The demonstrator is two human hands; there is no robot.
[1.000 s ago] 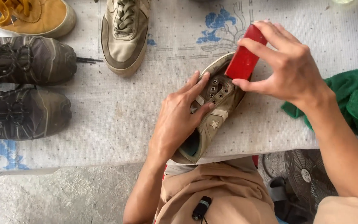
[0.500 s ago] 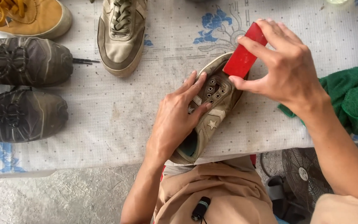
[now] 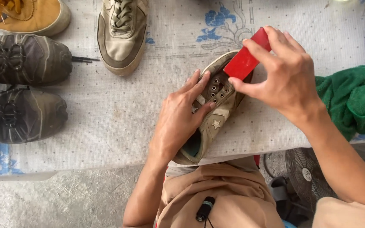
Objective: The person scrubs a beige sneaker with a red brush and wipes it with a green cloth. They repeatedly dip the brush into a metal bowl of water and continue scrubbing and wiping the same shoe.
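Since a second ago, our right hand (image 3: 286, 78) has slid the red brush (image 3: 245, 59) slightly down the laceless shoe (image 3: 214, 112); fingers stay clamped on it. Our left hand (image 3: 178, 120) lies flat, fingers spread, pressing the shoe's eyelets. Right of the shoe on the surface (image 3: 115, 122) lies a green cloth (image 3: 351, 99).

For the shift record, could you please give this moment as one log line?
left hand: steadies beige shoe | right hand: presses red block on its toe | left: four other shoes | right: green cloth
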